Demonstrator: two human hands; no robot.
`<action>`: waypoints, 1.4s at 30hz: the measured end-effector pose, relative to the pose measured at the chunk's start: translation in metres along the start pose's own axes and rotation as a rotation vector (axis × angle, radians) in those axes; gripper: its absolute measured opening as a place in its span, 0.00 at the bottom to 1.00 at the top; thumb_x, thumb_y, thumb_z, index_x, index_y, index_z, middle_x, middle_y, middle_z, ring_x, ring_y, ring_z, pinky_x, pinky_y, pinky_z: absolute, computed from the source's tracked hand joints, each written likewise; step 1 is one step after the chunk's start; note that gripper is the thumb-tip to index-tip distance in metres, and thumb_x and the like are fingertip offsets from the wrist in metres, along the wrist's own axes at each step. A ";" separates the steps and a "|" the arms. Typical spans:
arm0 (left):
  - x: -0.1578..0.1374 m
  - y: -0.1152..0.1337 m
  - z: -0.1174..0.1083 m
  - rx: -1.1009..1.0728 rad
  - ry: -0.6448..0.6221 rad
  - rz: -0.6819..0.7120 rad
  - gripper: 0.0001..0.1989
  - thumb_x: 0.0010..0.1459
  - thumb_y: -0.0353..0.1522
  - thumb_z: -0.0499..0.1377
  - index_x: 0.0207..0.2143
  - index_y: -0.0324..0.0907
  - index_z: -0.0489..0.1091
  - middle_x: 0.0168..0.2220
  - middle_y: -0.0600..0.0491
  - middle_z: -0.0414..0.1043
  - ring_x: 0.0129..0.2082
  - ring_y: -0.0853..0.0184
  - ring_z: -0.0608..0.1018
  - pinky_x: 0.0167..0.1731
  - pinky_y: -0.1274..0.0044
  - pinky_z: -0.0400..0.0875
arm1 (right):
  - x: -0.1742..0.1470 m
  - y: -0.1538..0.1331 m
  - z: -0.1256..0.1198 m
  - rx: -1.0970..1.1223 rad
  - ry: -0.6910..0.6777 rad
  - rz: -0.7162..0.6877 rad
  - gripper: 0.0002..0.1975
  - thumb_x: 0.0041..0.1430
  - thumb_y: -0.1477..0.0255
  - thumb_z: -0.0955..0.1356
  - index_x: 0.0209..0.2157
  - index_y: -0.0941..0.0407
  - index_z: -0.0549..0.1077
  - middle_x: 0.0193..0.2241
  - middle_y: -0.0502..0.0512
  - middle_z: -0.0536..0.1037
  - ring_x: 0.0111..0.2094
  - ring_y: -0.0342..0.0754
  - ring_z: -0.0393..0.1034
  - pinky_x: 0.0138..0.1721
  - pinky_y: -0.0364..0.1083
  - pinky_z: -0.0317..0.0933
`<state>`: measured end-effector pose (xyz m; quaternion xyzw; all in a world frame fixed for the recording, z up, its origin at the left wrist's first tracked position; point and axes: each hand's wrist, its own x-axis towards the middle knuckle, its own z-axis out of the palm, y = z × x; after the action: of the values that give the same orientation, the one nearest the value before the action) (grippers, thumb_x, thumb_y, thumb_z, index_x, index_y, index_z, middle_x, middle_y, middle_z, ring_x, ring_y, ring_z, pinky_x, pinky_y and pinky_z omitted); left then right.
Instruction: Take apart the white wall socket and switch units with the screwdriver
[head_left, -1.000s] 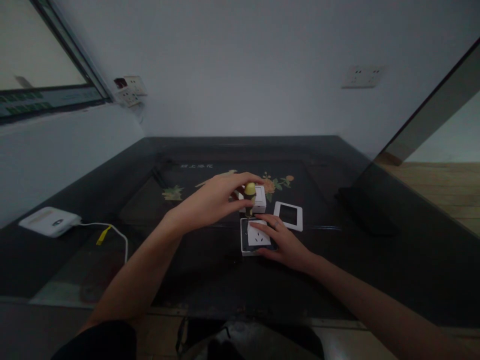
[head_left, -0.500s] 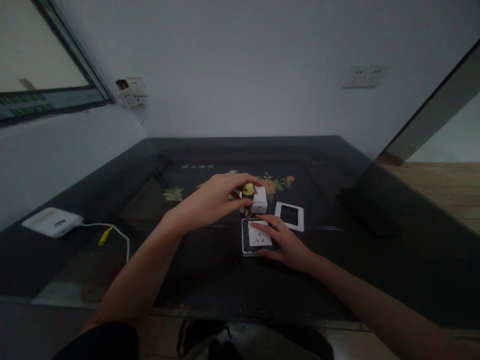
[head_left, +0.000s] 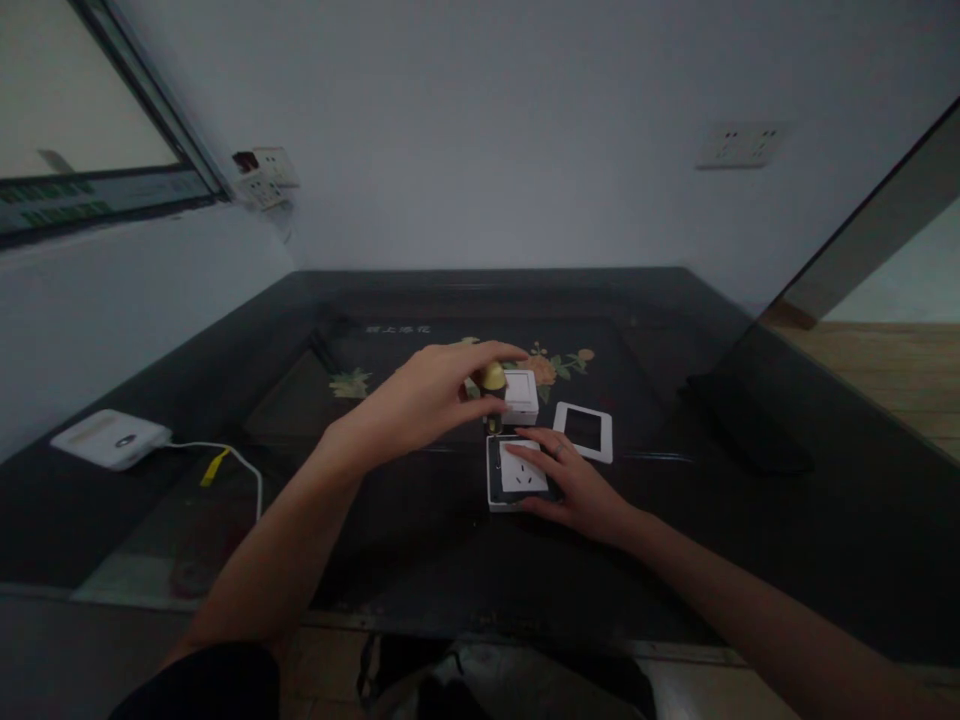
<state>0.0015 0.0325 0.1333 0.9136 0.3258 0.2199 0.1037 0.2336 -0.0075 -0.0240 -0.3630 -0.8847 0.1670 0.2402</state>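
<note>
A stubby screwdriver [head_left: 493,379] with a yellow-and-black handle stands upright in my left hand [head_left: 431,392], whose thumb and fingers are closed round the handle. Its tip points down at the upper left of a white wall socket [head_left: 523,472]; the exact contact is too small to tell. My right hand [head_left: 581,492] grips the socket's right side, fingers across the top and thumb along the lower edge. The socket lies face up with its dark inner frame showing. Behind it sits a white switch box [head_left: 521,392], partly hidden by my left hand. A white cover frame [head_left: 584,431] lies to the right.
All this lies on a dark tabletop [head_left: 420,570] with a printed flower pattern. At the left is a white device [head_left: 111,440] with a cable and yellow tag. A black flat object [head_left: 742,425] lies at the right. Wall sockets [head_left: 741,145] are on the back wall.
The yellow end of the screwdriver handle looks slightly turned and shifted within my left fingers. My right hand stays on the socket. The whole view has shifted a little.
</note>
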 end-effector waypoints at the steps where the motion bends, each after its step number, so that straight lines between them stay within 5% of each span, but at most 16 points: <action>1: 0.002 0.001 0.003 0.055 0.029 -0.022 0.18 0.59 0.32 0.63 0.52 0.45 0.68 0.46 0.51 0.76 0.42 0.63 0.78 0.39 0.75 0.70 | 0.000 0.000 0.000 -0.001 -0.002 0.001 0.31 0.60 0.64 0.69 0.62 0.54 0.59 0.63 0.66 0.58 0.63 0.60 0.51 0.61 0.63 0.53; 5: 0.004 0.005 0.009 0.106 0.032 -0.020 0.11 0.62 0.38 0.60 0.44 0.42 0.70 0.42 0.49 0.75 0.40 0.62 0.78 0.38 0.74 0.70 | 0.001 -0.001 -0.002 -0.006 -0.006 0.009 0.31 0.60 0.64 0.69 0.62 0.55 0.60 0.62 0.67 0.59 0.63 0.61 0.51 0.61 0.64 0.53; 11: -0.007 -0.002 -0.008 -0.049 -0.147 0.028 0.27 0.61 0.26 0.59 0.61 0.44 0.57 0.58 0.48 0.68 0.56 0.61 0.72 0.53 0.71 0.66 | 0.000 -0.001 -0.001 0.003 -0.011 0.018 0.32 0.59 0.65 0.69 0.63 0.54 0.59 0.63 0.66 0.59 0.64 0.60 0.51 0.61 0.63 0.54; 18: 0.000 -0.002 0.001 -0.013 -0.077 -0.030 0.18 0.62 0.32 0.60 0.53 0.44 0.63 0.47 0.51 0.75 0.43 0.62 0.79 0.42 0.73 0.70 | 0.000 -0.003 -0.001 -0.002 -0.010 0.027 0.31 0.61 0.65 0.68 0.63 0.54 0.59 0.63 0.67 0.58 0.64 0.60 0.50 0.61 0.64 0.53; 25: -0.002 -0.008 -0.006 -0.085 -0.088 0.036 0.22 0.60 0.26 0.59 0.57 0.43 0.64 0.55 0.50 0.72 0.52 0.64 0.76 0.49 0.74 0.69 | 0.001 -0.002 -0.002 -0.001 -0.014 0.009 0.31 0.60 0.63 0.69 0.62 0.56 0.60 0.63 0.67 0.58 0.64 0.59 0.51 0.62 0.62 0.53; 34: 0.005 0.000 0.009 0.091 -0.007 -0.001 0.12 0.61 0.37 0.61 0.45 0.43 0.68 0.41 0.51 0.75 0.36 0.64 0.78 0.38 0.74 0.70 | 0.000 -0.003 -0.003 -0.010 -0.009 0.019 0.31 0.61 0.63 0.68 0.63 0.52 0.59 0.64 0.65 0.58 0.64 0.60 0.51 0.61 0.64 0.53; 40: -0.005 -0.011 -0.005 -0.080 -0.105 0.007 0.26 0.60 0.29 0.60 0.60 0.45 0.59 0.59 0.48 0.67 0.57 0.62 0.71 0.53 0.71 0.67 | 0.000 -0.002 -0.002 -0.006 -0.018 0.024 0.31 0.60 0.63 0.69 0.63 0.53 0.60 0.63 0.66 0.59 0.64 0.59 0.51 0.61 0.62 0.54; 42: -0.006 -0.012 -0.009 -0.106 -0.122 0.018 0.26 0.60 0.26 0.58 0.60 0.46 0.60 0.59 0.49 0.68 0.55 0.64 0.73 0.51 0.73 0.69 | 0.000 -0.001 -0.002 -0.005 -0.023 0.021 0.31 0.60 0.63 0.69 0.62 0.54 0.60 0.63 0.66 0.58 0.64 0.59 0.51 0.62 0.61 0.53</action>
<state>-0.0139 0.0384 0.1352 0.9214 0.2987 0.1816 0.1696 0.2342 -0.0082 -0.0223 -0.3708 -0.8839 0.1715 0.2277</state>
